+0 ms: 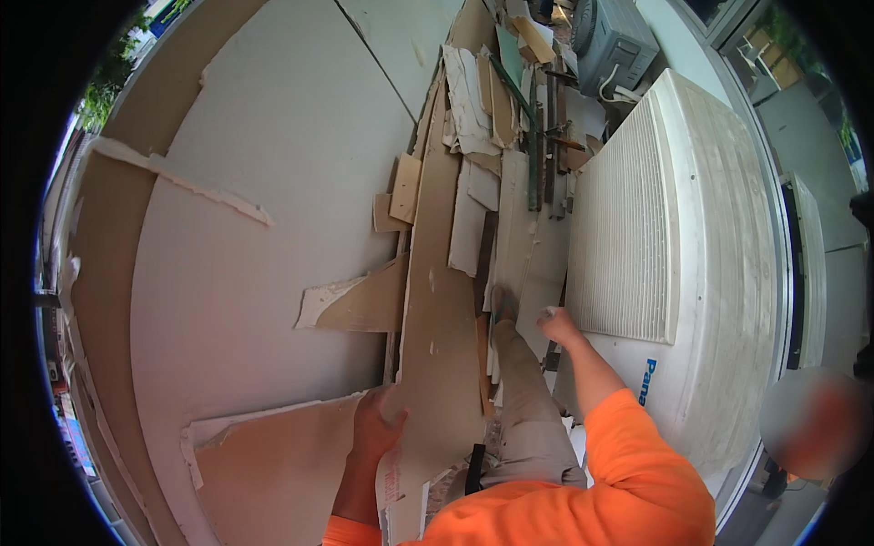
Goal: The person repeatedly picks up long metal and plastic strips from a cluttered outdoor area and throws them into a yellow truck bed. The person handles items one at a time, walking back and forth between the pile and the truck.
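My left hand (376, 421) grips the edge of a long brown-backed plasterboard piece (441, 300) that stands on edge and runs up the middle of the view. My right hand (556, 325) is closed on a small white scrap, beside the front corner of a large white air-conditioner unit (674, 227). My leg in beige trousers (528, 409) steps among the broken pieces between the board and the unit.
Large plasterboard sheets (273, 200) with torn paper edges lie on the left. A heap of broken board, wood offcuts and metal strips (510, 109) fills the upper middle. A second grey unit (610, 41) stands at the top. Another person (810, 423) is at the right edge.
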Demonstrator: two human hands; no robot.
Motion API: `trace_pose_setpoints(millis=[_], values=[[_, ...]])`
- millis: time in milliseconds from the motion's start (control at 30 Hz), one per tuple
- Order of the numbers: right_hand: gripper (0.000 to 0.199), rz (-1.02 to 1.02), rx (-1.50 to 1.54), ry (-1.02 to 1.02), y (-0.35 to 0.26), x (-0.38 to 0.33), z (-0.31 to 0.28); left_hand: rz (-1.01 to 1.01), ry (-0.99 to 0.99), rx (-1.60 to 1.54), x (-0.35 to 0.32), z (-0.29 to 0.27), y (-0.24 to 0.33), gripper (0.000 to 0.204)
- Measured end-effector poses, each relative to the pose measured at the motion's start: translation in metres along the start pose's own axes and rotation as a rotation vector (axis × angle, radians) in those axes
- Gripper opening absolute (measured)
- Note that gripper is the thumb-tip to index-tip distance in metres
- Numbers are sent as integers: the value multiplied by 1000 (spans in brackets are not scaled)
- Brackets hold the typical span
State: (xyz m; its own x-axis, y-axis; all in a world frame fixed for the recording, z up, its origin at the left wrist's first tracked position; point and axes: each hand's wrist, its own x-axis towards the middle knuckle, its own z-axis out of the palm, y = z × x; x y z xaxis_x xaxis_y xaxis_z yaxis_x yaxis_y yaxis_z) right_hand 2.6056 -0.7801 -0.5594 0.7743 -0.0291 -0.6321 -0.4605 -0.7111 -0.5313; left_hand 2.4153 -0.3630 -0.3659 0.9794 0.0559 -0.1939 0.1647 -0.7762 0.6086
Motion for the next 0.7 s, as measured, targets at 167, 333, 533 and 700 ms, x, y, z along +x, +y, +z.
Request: trace_pose_setpoints(millis=[167,333,533,700], values=[[48,72,-23,26,28,97,17,51,73,130,125,35,2,68],[50,129,11,94,35,193,27,176,74,295,247,106,-22,79],[59,139,106,210,33,313,11,39,4,503,312,182,-70,84],[71,111,119,391,30,421,-1,132,79,485,309,200,-97,93]])
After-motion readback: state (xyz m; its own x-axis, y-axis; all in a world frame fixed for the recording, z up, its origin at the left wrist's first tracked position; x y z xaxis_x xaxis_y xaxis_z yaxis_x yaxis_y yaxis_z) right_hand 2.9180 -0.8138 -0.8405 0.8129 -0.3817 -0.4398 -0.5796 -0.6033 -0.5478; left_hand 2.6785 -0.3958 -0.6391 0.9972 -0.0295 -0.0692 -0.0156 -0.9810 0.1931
